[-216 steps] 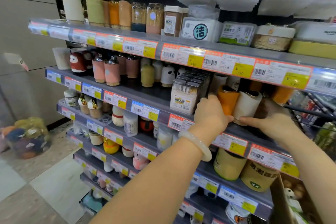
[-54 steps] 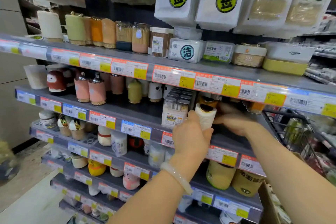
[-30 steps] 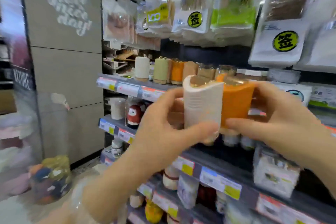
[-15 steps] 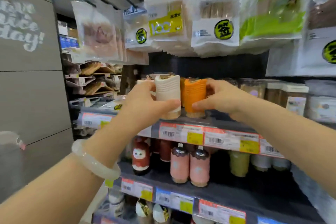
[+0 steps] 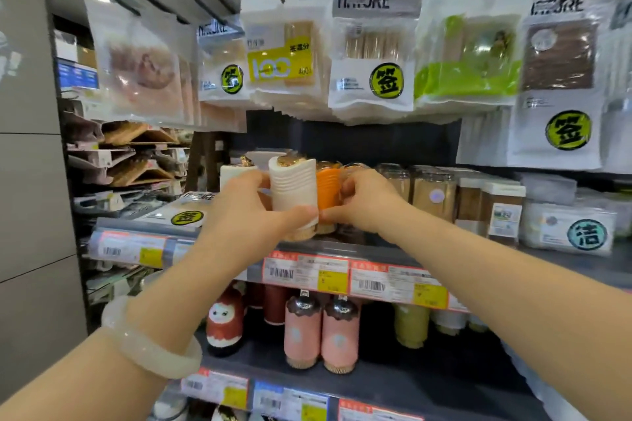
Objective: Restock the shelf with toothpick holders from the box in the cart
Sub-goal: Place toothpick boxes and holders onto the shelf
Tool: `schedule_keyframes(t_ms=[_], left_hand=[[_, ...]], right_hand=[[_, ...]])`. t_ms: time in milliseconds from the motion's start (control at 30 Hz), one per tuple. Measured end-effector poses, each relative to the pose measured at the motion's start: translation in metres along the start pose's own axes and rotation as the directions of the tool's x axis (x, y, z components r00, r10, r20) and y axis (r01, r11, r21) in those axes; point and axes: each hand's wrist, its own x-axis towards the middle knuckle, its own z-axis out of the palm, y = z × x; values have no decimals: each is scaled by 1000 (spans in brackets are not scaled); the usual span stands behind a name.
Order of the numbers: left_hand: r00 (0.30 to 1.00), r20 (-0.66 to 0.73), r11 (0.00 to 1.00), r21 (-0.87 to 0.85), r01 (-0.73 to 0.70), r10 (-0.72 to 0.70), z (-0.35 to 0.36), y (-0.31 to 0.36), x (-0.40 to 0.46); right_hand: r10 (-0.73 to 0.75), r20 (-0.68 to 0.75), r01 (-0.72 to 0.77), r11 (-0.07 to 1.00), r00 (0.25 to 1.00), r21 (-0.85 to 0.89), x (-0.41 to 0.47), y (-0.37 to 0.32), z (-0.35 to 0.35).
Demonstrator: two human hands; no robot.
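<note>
I look up at a grey metal store shelf (image 5: 393, 249) fronted with red and yellow price labels. Both of my hands are raised to its front edge, close together, thumbs almost meeting. My left hand (image 5: 253, 212) is wrapped around a cream ribbed cylindrical toothpick holder (image 5: 292, 190) with a golden top. My right hand (image 5: 362, 202) grips an orange ribbed toothpick holder (image 5: 326, 190) of the same shape. The two holders stand upright and touch side by side, their bases at or just above the shelf lip; I cannot tell whether they rest on it yet.

I judge this to be the placing step: two holders from the cart's box, which is out of view, are going onto this shelf. The next move seems to call for setting both flat on the board, sliding them back into line, then letting go without tipping them.

Room is tight. Another cream holder (image 5: 236, 174) stands just left of my left hand. A row of clear jars of toothpicks (image 5: 431, 191) stands just right of my right hand. White hanging packets with green round labels (image 5: 372, 79) dangle overhead, near the holder tops, so lifting high risks brushing them. The shelf edge is directly under my wrists. Below, pink bottle-shaped holders (image 5: 321, 335) line the next shelf.
</note>
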Motion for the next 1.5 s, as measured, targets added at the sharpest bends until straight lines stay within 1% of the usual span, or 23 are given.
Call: schedule_keyframes(t_ms=[67,100,200,300,400,467,567,633,700,800,833,900,967,1000,1067,1167,1233,1367,1500], left_hand=[[1000,-3,1000,14,-19,19,0,-1,-3],[1000,-4,999,18,-28,28,0,-2,-4],[1000,-20,1000,6,-23,23,2,-2,-2],[1000,-18,1000,-24,-12,11,12,1,3],[999,-20,1000,-11,-25,25,25,7,5],[999,-37,999,0,-37,37,33,11,5],[994,-69,996,25,-87,89,45,21,1],[990,-79,993,52,-109,113,54,27,0],[992,-74,992,75,-99,105,61,30,4],[997,-22,987,145,-67,71,71,31,7],[998,-2,982,181,-63,64,73,32,6],[997,58,972,227,-64,52,73,34,5],[993,108,964,256,-74,47,65,32,4],[994,103,959,275,-67,40,58,28,4],[998,40,948,314,-50,39,46,18,8],[999,-32,945,325,-27,39,38,8,14],[999,-26,940,342,-13,23,39,7,18],[1000,-13,923,386,2,3,41,5,27],[1000,8,918,396,-22,20,41,3,29]], right_hand=[[-52,0,52,993,999,-107,-12,1,-12],[-62,-12,60,991,998,-117,-17,5,-20],[-54,-12,54,997,998,-54,-34,20,-39],[-56,22,57,997,998,-45,-40,32,-47],[-75,35,76,997,997,-29,-38,36,-47],[-100,78,96,994,992,56,-35,34,-44],[-183,192,109,934,964,341,-38,30,-46],[-205,202,110,910,958,400,-38,31,-50],[-168,191,88,926,967,368,-35,35,-53],[-49,214,-24,946,976,324,-31,37,-52],[-19,200,-45,949,980,311,-29,36,-50],[6,128,-39,967,992,250,-25,34,-46],[10,96,-30,978,995,204,-21,32,-45],[13,101,-31,982,995,187,-18,31,-45],[33,126,-55,983,991,174,-11,32,-45],[71,159,-108,967,985,231,-3,31,-43],[85,149,-120,963,985,242,-1,30,-41],[81,69,-89,988,994,123,-1,26,-34],[102,10,-102,994,995,38,-1,22,-30]])
